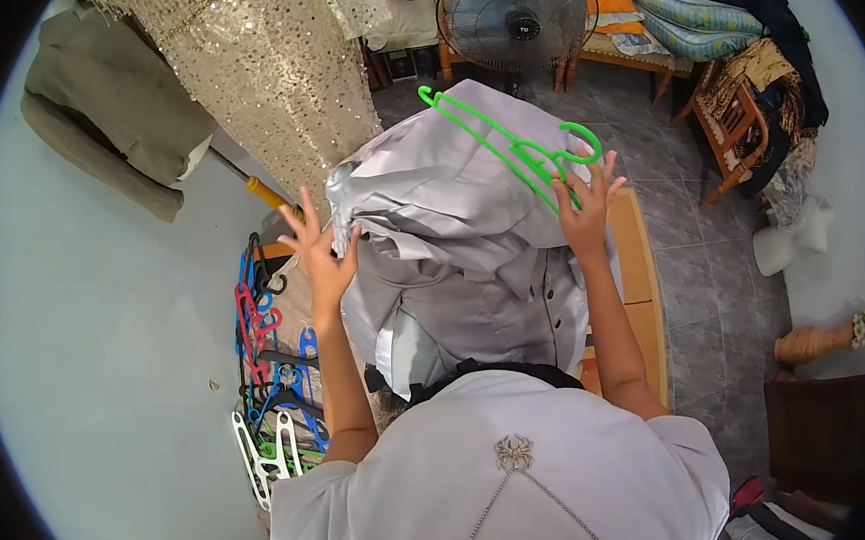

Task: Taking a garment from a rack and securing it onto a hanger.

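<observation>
A light grey buttoned jacket (475,302) lies bunched up in front of me, with its smooth folds raised toward the far side. At its left edge my left hand (327,267) pinches the cloth between thumb and forefinger, the other fingers fanned outward. My right hand (584,214) grips one end of a bright green plastic hanger (488,126). The hanger slants over the jacket's right part, its hook beside my right fingers and its far end pointing up and left. Part of the jacket near me is hidden behind my body.
Several coloured hangers (280,381) are heaped left of the jacket. A sequined dress (249,82) and a grey-brown jacket (105,107) hang at the far left. Beyond stands a black fan (519,23). A wooden chair (739,133) with clothes is at the right, past a wooden surface's edge (639,286).
</observation>
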A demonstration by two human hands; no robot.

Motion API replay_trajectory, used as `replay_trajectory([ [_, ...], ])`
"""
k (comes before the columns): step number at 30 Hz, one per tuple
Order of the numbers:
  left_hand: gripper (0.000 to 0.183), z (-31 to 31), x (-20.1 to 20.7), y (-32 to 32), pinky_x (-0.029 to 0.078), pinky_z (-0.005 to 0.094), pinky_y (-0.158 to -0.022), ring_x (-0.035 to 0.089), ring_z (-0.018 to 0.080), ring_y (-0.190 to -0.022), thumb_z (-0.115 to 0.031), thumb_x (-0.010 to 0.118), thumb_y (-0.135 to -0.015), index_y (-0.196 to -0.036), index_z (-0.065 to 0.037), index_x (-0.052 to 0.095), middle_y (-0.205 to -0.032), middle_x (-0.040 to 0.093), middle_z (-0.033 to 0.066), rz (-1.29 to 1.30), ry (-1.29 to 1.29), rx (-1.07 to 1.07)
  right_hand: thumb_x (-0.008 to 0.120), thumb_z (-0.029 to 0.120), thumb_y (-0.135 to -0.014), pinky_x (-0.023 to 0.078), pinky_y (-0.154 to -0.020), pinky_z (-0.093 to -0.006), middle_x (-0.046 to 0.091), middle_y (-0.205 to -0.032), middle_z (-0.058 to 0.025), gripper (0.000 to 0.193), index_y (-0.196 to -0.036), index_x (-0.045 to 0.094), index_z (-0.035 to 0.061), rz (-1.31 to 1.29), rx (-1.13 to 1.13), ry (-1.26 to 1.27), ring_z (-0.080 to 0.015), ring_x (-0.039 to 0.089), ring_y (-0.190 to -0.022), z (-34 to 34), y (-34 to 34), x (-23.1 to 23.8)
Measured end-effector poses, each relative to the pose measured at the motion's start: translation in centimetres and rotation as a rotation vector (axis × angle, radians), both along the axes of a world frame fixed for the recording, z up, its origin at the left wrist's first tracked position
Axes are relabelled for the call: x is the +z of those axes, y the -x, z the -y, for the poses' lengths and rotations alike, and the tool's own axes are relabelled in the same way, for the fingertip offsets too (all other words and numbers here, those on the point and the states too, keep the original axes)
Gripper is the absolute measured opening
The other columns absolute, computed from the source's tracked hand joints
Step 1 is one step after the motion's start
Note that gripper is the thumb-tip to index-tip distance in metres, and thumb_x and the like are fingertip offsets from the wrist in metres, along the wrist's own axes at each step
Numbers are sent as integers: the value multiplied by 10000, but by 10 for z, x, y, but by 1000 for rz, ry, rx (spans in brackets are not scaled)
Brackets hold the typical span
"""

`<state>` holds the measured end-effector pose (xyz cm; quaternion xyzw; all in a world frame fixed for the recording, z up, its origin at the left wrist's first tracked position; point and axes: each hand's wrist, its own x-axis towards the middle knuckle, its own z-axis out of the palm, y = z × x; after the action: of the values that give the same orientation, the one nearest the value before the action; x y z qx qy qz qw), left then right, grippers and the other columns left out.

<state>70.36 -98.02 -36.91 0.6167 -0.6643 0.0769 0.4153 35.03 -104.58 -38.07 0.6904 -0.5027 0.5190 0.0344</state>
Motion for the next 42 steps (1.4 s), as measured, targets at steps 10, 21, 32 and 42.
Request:
replay_trajectory([
  [10,348,-48,12,-24,-59,610,-1004,-13,370,-1361,-225,661,-747,-1085,-147,636,-1471,188,66,76,-188,-91,611,195,-817,-61,-989,-635,448,-1275,-51,116,-830,650,87,-17,54,15,-370,148,-1340,10,2,7],
  [21,258,-109,18,-77,-20,762,-885,73,384,-1352,-134,635,-647,-904,-143,666,-1473,193,30,349,-392,481,580,214,-838,-77,-986,-636,459,-1258,-41,133,-848,661,109,-67,142,-45,-373,146,-1339,22,-19,11],
  [32,274,-48,44,28,-19,725,-939,166,455,-1307,-3,607,-499,-747,-117,581,-1441,269,85,339,73,-36,617,286,-791,-6,-916,-739,408,-1310,-52,183,-790,668,111,-421,344,-294,-396,152,-1324,59,-55,-19],
  [42,365,-2,12,35,-53,724,-923,80,435,-1335,41,575,-558,-873,-132,638,-1468,184,106,169,-81,-164,607,371,-784,31,-919,-738,335,-1340,-103,310,-1032,606,185,-328,98,-247,-431,135,-1311,50,-86,-72],
])
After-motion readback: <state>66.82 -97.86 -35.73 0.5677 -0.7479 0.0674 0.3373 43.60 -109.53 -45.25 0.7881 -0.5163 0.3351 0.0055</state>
